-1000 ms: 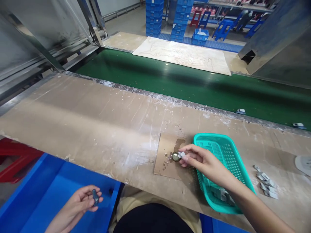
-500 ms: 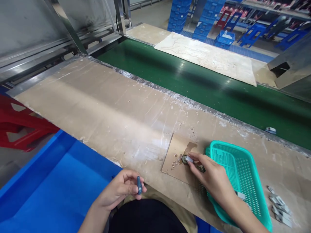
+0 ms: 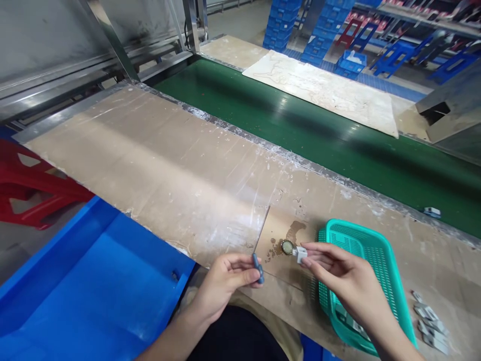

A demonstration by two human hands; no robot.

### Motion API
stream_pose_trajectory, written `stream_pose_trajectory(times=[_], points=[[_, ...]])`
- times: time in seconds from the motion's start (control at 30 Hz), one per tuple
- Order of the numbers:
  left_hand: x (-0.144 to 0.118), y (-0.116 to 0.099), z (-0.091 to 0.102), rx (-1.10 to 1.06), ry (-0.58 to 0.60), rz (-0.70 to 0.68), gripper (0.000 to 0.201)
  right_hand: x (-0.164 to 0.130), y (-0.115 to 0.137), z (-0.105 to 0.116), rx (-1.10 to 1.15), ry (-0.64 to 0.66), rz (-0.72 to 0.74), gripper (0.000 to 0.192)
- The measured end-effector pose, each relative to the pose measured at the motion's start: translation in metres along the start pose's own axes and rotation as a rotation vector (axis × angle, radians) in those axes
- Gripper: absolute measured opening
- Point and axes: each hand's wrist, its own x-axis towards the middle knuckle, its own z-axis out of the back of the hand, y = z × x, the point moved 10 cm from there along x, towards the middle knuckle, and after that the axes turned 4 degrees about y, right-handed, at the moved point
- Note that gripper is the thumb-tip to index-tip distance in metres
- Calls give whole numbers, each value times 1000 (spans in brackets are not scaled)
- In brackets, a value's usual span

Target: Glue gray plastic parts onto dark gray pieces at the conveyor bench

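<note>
Two hands meet over the card pad on the worktop.
Left hand pinches a small blue-grey piece; right hand pinches a white clip beside a round cap, possibly glue, kept near for dipping.

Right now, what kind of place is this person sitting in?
Most likely a factory assembly line. A long green conveyor belt runs past the worn workbench, stacks of blue crates stand behind, and small white parts lie beside a teal basket near the hands.
</note>
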Motion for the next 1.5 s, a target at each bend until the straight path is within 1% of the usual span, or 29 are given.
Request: stream_pose_trajectory(times=[0.07,0.17,0.23,0.3,0.4,0.5,0.63,0.73,0.8,0.83,0.87,0.9,0.97,1.0,1.07,1.1,1.17,1.2,1.27,1.33,1.4,1.47,1.5], points=[[9,1,-14,-19,0,-30,30,-4,3,-1,91,1,-43,30],[17,2,-33,-22,47,-74,30,-10,9,-5,144,8,-57,28],[19,1,-41,-15,77,-94,32,-13,10,-8,155,22,-58,27],[20,0,-45,-12,85,-107,34,-16,9,-12,159,41,-58,26],[20,0,-45,7,69,-112,36,-18,6,-16,150,68,-47,27],[20,-5,-40,84,36,-138,32,-18,6,-17,82,75,-18,27],[18,-19,-36,276,-22,-228,22,-17,12,-23,-23,106,11,22],[18,-29,-38,409,-15,-265,18,-11,11,-27,-23,140,-11,22],[19,-35,-38,444,1,-268,25,3,7,-21,-35,145,-19,24],[17,-40,-33,460,-11,-279,32,13,6,-10,-69,114,-13,26],[14,-47,-26,480,-49,-302,38,26,4,7,-121,47,1,28],[8,-56,-13,504,-118,-336,43,39,3,30,-191,-54,13,29],[-11,-79,20,561,-319,-420,40,66,-3,85,-300,-290,0,26],[-24,-91,40,591,-434,-462,36,77,-9,113,-339,-395,-43,24],[-53,-112,76,653,-661,-543,33,95,-19,161,-385,-566,-98,20],[-68,-120,93,682,-771,-579,34,102,-25,180,-394,-626,-123,18],[-94,-130,122,693,-944,-632,39,110,-35,207,-392,-702,-157,15],[-105,-131,136,683,-1012,-655,42,111,-41,215,-384,-723,-168,15],[-118,-129,161,656,-1097,-676,51,106,-50,221,-363,-738,-170,17],[-117,-120,188,660,-1124,-615,59,95,-56,217,-336,-717,-148,20],[-102,-107,216,733,-1132,-440,56,76,-59,207,-301,-664,-117,26],[-79,-92,239,883,-1121,-225,42,51,-56,195,-262,-597,-96,29],[-65,-86,245,960,-1100,-146,33,38,-53,187,-258,-541,-87,29]])
